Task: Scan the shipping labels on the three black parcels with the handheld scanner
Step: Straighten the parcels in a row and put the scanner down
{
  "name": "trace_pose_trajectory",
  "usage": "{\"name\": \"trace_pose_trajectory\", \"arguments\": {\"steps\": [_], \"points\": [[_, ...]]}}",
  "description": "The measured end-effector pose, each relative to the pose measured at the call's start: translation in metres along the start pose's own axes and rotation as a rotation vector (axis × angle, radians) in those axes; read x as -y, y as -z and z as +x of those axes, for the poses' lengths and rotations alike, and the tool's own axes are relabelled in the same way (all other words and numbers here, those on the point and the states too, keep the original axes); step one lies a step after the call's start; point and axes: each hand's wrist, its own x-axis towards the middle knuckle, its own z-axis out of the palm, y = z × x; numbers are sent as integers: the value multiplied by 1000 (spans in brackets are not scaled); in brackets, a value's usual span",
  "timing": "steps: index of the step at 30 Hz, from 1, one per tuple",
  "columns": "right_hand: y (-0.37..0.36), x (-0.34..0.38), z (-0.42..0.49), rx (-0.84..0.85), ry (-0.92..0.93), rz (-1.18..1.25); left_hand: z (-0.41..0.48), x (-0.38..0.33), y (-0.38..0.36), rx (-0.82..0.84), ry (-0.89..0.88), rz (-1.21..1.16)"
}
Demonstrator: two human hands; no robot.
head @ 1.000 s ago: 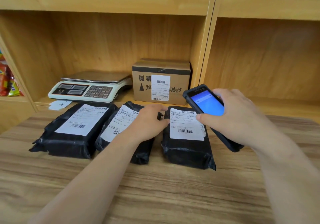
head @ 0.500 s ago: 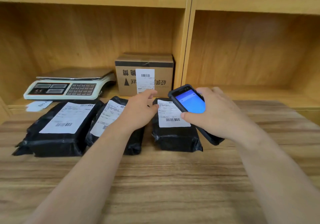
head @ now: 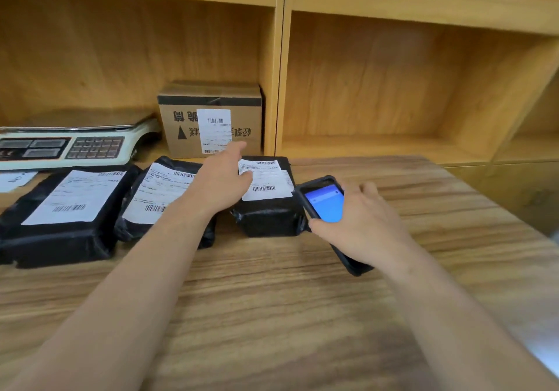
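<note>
Three black parcels with white shipping labels lie in a row on the wooden table: the left parcel (head: pixel 60 215), the middle parcel (head: pixel 151 197) and the right parcel (head: pixel 269 209). My left hand (head: pixel 220 182) reaches forward between the middle and right parcels, fingers apart, its thumb over the right parcel's label, holding nothing. My right hand (head: pixel 363 224) grips the handheld scanner (head: pixel 325 203), a black device with a lit blue screen, just right of the right parcel and low over the table.
A weighing scale (head: pixel 69 142) stands at the back left on the shelf ledge. A labelled cardboard box (head: pixel 211 118) sits behind the parcels. Wooden shelving rises behind the table (head: pixel 272 315). A paper slip (head: pixel 15 179) lies beside the scale.
My left hand has stretched further forward toward the cardboard box with fingers spread. The scanner in my right hand has dropped lower, to the right of the right parcel. The view has shifted.
</note>
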Motion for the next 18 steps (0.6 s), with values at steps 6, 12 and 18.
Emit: {"name": "trace_pose_trajectory", "arguments": {"steps": [6, 12, 18], "points": [[-12, -17, -21, 47, -86, -63, -5, -3, 3, 37, -26, 73], [-28, -38, -35, 89, -163, -94, -14, -18, -6, 51, -166, 97], [-31, -45, -43, 112, -197, -160, -21, -21, -19, 84, -156, 97]]}}
